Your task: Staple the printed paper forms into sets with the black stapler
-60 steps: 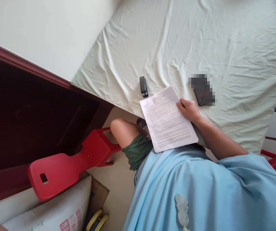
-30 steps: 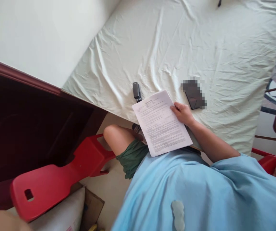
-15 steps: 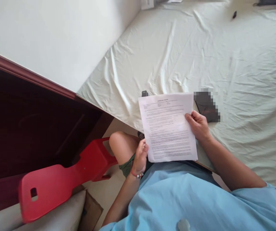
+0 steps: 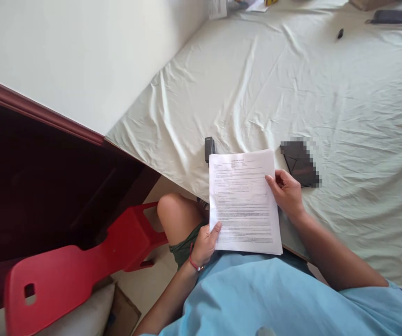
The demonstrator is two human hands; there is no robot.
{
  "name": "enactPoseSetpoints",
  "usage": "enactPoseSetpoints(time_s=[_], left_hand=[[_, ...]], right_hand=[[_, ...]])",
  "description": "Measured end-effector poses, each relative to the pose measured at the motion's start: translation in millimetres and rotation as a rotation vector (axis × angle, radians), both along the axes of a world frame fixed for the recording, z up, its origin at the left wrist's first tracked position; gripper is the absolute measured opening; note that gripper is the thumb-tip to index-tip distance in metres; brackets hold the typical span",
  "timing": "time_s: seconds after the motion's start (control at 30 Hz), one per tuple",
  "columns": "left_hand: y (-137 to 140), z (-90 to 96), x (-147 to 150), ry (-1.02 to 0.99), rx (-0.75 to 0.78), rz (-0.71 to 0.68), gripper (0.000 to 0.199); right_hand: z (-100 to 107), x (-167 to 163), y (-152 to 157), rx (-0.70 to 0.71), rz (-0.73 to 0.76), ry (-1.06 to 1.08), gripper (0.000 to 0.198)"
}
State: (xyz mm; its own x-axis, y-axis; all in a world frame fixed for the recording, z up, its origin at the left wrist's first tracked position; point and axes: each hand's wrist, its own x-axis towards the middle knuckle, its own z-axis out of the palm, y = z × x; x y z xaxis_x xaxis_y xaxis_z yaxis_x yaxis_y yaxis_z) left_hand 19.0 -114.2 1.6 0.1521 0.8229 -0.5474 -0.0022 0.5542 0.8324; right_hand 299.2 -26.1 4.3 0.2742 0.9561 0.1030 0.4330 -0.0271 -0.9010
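Stapler (image 4: 209, 148): lower end is hidden behind the top edge of the paper stack (image 4: 244, 205). Print on the top sheet is too small to read. Dark flat object (image 4: 300, 163) right of the stack is partly pixelated (can't pin down what it is). Things along the top edge are cut off, incl. a dark item (image 4: 397, 17) at top right. Red chair (image 4: 53, 275) partly covers a pale sack (image 4: 88, 310).

Stack sits over the near edge of the cloth-covered table (image 4: 355, 93), in front of the torso, its face to the camera.

Left hand (image 4: 206, 240): closed on the stack's lower left edge, thumb flat on the top sheet, fingers out of sight behind. Right hand (image 4: 287, 191): at the upper right edge, thumb on the face, fingers curled, tips hidden; pinched on the stack, firmness can't tell. Right forearm slants in from lower right, left from lower left.
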Motion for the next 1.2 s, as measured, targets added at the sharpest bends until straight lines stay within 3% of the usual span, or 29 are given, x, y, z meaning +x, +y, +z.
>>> enactPoseSetpoints(time_s=[0.23,0.47,0.63,0.93,1.07,1.2], left_hand=[[-11.6,8.4,3.5,0.002,-0.167,-0.044,0.081],[-12.9,9.9,3.5,0.001,-0.172,-0.075,0.079],[-13.4,12.6,5.4,-0.029,-0.202,-0.046,0.077],[-22.4,9.5,8.6,0.005,-0.194,-0.026,0.078],[-27.0,8.9,3.5,0.025,-0.190,-0.029,0.079],[-30.3,8.3,-2.1,0.028,-0.188,-0.040,0.082]], right_hand=[[2.6,-0.2,1.8,-0.015,-0.038,-0.062,0.030],[0.2,1.6,4.1,0.004,-0.081,0.053,0.026],[-1.2,4.9,4.1,0.002,-0.064,-0.019,0.028],[10.5,2.6,0.4,0.185,-0.058,-0.091,0.015],[12.5,3.6,0.3,0.140,0.069,0.171,0.020],[20.8,12.6,-4.6,0.067,0.385,0.575,0.022]])
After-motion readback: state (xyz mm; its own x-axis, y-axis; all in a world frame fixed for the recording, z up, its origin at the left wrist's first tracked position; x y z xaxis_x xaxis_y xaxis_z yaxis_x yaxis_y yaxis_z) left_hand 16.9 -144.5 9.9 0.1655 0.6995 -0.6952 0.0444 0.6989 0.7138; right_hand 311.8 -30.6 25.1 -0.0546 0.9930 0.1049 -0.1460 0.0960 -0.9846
